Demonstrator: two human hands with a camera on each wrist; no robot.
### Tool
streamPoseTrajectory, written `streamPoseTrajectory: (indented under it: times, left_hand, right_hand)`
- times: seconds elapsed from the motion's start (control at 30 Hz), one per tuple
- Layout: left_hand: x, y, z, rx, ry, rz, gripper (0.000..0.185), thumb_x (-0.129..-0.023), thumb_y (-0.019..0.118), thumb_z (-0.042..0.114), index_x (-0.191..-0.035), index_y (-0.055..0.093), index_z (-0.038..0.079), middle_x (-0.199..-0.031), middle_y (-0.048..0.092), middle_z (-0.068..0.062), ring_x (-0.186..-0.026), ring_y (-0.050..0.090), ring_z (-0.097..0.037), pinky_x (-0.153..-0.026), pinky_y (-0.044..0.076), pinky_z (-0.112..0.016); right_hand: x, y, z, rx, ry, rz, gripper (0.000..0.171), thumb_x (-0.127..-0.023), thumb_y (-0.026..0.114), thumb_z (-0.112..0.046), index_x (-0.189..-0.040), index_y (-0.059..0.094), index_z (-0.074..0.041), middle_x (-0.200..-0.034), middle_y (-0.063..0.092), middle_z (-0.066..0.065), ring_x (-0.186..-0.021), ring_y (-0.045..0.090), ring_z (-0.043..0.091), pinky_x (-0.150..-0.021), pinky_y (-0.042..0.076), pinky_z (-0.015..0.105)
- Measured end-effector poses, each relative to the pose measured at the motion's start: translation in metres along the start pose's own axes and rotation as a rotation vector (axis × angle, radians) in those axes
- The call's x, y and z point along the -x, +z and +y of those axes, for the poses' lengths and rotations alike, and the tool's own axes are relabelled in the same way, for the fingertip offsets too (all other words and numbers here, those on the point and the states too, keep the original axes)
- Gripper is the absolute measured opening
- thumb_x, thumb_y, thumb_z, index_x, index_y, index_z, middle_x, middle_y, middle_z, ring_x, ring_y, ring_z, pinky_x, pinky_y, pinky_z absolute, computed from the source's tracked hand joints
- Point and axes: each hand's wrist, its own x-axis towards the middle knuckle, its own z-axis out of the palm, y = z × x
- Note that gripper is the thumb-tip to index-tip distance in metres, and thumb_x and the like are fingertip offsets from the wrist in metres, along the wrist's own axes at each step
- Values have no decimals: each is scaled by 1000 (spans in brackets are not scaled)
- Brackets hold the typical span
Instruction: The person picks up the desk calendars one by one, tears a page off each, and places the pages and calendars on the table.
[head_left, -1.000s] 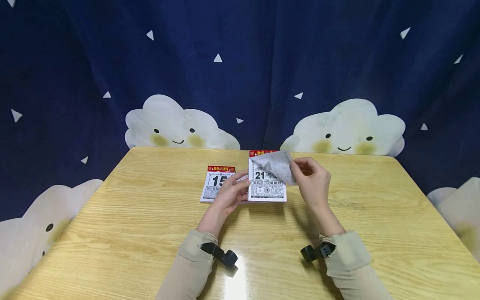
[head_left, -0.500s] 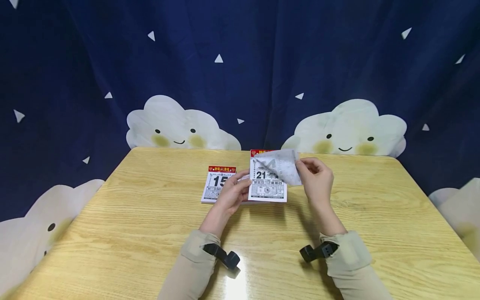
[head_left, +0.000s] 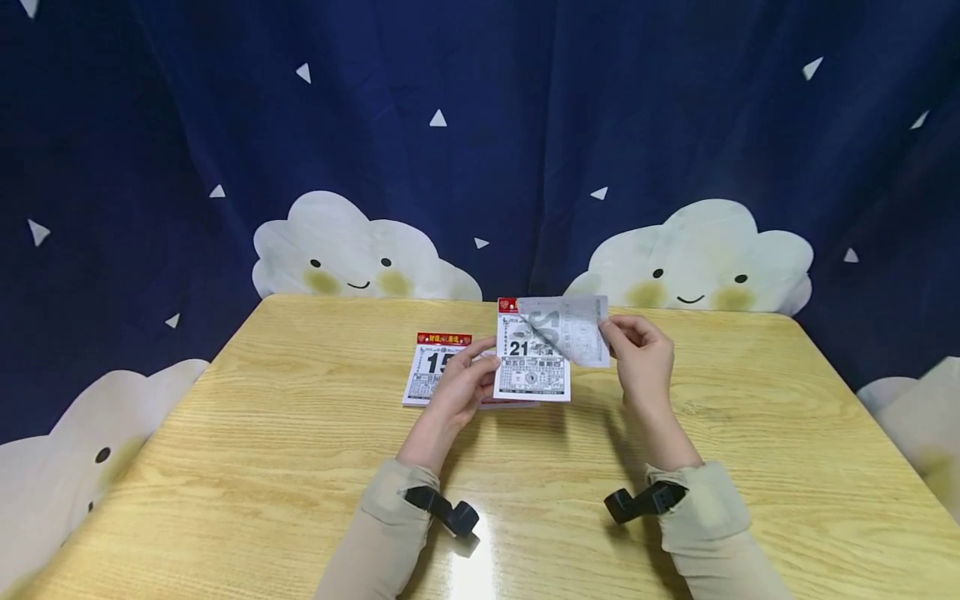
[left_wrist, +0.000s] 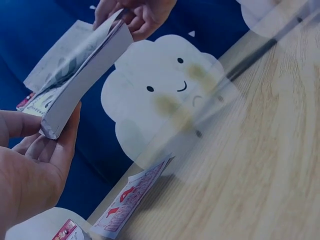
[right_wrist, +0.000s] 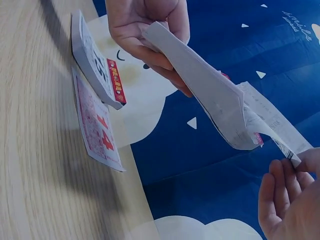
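Note:
My left hand (head_left: 480, 363) grips the left edge of a tear-off calendar pad (head_left: 531, 367) whose face shows 21, held raised off the table. From the left wrist view the pad (left_wrist: 85, 75) bends upward out of that hand (left_wrist: 35, 160). My right hand (head_left: 613, 335) pinches the right edge of the pad's top sheet (head_left: 570, 329), lifted and stretched to the right, still joined at the red header. The right wrist view shows this thin sheet (right_wrist: 272, 122) running from the pad (right_wrist: 200, 85) to my right fingertips (right_wrist: 300, 162).
A second pad showing 15 (head_left: 435, 367) lies flat on the wooden table (head_left: 300, 467), left of the held one. A loose sheet with a red 14 (right_wrist: 97, 131) lies beside it. A dark blue curtain with cloud faces (head_left: 360, 250) hangs behind.
My right hand has moved right and a little up, pulling the top sheet flatter and further off the 21 page. The left hand keeps its hold on the pad.

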Motion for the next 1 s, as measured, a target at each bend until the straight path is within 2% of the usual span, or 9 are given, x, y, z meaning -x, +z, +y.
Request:
streamPoseTrajectory:
  times: [0.13,0.3,0.4,0.57,0.83,1.0]
  left_hand:
    - [-1,0,0,15,-4,20,46,-87,45,-3,-133,38,-3,-72,63,4,-60,60,-6,-56,50,-19]
    - [-4,-6,0,52,-5,61,44,-86,45,-4,-131,40,-3,-72,64,3,-61,61,-7,-57,51,-19]
    - [-4,-9,1,54,-1,61,45,-87,45,-4,-131,40,-2,-73,65,2,-62,62,-8,-58,52,-20]
    - [-3,-8,2,51,16,49,45,-87,44,-5,-131,40,-4,-75,66,2,-63,62,-8,-58,52,-20]
    - [-3,-9,1,42,19,48,45,-87,43,-5,-131,39,-4,-73,66,2,-61,62,-8,-56,51,-20]
    - [-3,-8,1,28,12,56,45,-86,45,-4,-131,40,-3,-75,66,2,-62,62,-9,-56,51,-20]
  right_hand:
    - [-1,-1,0,-85,41,13,7,-82,64,-6,-76,63,-10,-61,60,-9,-59,57,3,-57,50,14]
    - [-5,-4,0,-248,57,34,8,-82,60,2,-78,62,-5,-63,62,-3,-60,63,7,-58,53,18]
    - [-7,-7,0,-282,56,40,8,-82,60,3,-78,62,-4,-64,62,-1,-60,64,8,-58,54,19]
    - [-9,-8,1,-296,62,47,5,-81,64,1,-80,64,-3,-66,64,1,-60,64,9,-58,54,20]
    - [-11,-10,3,-243,46,41,6,-80,64,0,-79,63,-6,-67,64,-2,-61,64,7,-60,54,19]
    - [-11,-12,3,-214,29,43,2,-82,64,-2,-82,62,-2,-65,64,-4,-60,64,5,-60,54,18]
